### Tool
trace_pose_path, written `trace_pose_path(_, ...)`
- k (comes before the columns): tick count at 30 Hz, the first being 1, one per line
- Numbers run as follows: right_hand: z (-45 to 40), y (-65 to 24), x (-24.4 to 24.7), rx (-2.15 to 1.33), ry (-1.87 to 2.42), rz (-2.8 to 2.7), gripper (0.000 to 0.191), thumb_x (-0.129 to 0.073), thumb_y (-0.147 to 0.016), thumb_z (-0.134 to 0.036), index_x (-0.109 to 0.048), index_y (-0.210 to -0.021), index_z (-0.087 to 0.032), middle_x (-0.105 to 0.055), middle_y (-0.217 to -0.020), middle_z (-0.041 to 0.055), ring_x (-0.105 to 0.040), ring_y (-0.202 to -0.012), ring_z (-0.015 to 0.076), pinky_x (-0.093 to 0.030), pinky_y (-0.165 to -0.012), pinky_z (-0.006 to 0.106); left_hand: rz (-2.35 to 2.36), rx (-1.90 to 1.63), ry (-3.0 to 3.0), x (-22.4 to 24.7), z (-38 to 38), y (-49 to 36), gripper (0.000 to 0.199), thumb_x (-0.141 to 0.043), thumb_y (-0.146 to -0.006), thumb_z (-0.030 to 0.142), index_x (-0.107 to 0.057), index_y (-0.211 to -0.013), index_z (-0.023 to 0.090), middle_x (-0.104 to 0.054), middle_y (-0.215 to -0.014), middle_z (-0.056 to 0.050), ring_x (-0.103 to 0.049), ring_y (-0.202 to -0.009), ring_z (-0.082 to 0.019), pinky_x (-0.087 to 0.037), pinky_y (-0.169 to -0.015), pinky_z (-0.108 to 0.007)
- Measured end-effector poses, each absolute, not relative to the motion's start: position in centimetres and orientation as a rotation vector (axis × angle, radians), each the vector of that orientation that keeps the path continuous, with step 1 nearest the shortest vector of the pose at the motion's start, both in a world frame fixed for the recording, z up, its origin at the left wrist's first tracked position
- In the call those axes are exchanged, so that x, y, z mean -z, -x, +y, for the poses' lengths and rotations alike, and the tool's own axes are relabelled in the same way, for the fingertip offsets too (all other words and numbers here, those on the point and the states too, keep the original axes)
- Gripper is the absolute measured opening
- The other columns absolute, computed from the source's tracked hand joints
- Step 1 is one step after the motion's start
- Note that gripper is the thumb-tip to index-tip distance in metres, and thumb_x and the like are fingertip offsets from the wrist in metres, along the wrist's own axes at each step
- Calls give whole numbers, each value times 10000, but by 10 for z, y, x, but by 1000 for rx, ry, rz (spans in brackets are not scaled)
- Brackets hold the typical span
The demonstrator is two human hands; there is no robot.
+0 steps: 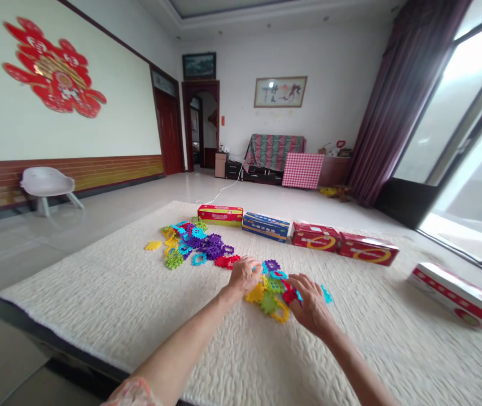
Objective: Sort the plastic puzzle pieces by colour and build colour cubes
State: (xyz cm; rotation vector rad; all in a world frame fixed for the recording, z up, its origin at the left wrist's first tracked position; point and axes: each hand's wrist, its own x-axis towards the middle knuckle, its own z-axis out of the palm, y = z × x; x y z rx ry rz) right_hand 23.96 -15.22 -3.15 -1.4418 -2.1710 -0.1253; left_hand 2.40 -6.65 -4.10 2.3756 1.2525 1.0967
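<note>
A small pile of toothed plastic building pieces lies between my two hands, with a green piece (270, 303), a yellow piece (256, 292) and a purple piece (272, 265) among them. My left hand (245, 276) touches the pile's left side, fingers bent over and pointing right; its fingertips are partly hidden. On the right, my right hand (312, 304) has its fingers apart over a red piece (289, 293). A light blue piece (326, 294) shows just beyond its fingers. Several red pieces (226, 261) lie behind my left hand.
A larger heap of purple pieces (211, 246) and other colours lies farther left on the cream quilted mat (118, 287). Behind stand a red and yellow box (220, 215), a blue box (265, 226) and red boxes (368, 248). A white and red box (461, 296) is at right.
</note>
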Motion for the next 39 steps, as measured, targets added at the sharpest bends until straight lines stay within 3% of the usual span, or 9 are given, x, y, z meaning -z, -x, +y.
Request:
trace_pose_path(5, -122, -181, 20, 61, 1240, -2222, 477, -469, -706, -101, -575, -1162, -191, -584, -1232, 103, -470, -1192, 255, -342, -977, 440, 1654, -1152, -2309, 17, -38, 50, 289, -411, -900, 234, -696, -914, 186, -704, -984, -70, -621, -986, -177, -453, -916, -295)
trace_pose_path(10, -83, -106, 21, -102, 1193, -2313, 393, -499, -768, -163, -572, -1152, -204, -575, -1246, 100, -502, -1152, 239, -346, -969, 415, 1995, -1046, -2244, -2, 4, 137, 263, -499, -848, 221, -673, -1038, 167, -689, -1077, -85, -606, -1055, -204, -428, -959, -301)
trace_pose_path(15, -30, -63, 31, -231, 1309, -2276, 539, -559, -777, -247, -456, -1305, -221, -450, -1401, 134, -448, -1245, 274, -326, -1002, 469, 2293, -872, -2125, -17, 63, 196, 415, -546, -802, 248, -575, -1207, 163, -640, -1183, -114, -570, -1137, -241, -414, -976, -309)
trace_pose_path(19, -1, -49, 41, -321, 1382, -2250, 613, -548, -803, -328, -372, -1375, -195, -374, -1450, 161, -404, -1295, 294, -333, -1006, 491, 2395, -734, -2038, -19, 113, 219, 445, -585, -767, 281, -578, -1195, 161, -614, -1228, -129, -563, -1157, -261, -432, -945, -299)
trace_pose_path(27, 4, -46, 49, -268, 1399, -2297, 547, -596, -772, -413, -492, -1277, -232, -499, -1326, 115, -480, -1183, 284, -390, -945, 425, 2441, -471, -1904, -10, 185, 239, 526, -650, -701, 364, -611, -1184, 160, -626, -1233, -147, -583, -1135, -290, -467, -853, -283)
trace_pose_path(39, 2, -44, 49, -270, 1409, -2259, 496, -620, -746, -405, -546, -1210, -246, -500, -1325, 90, -454, -1191, 282, -366, -965, 414, 2297, -244, -1937, 15, 214, 240, 204, -567, -771, 325, -720, -765, 189, -738, -893, -82, -657, -916, -232, -457, -708, -233)
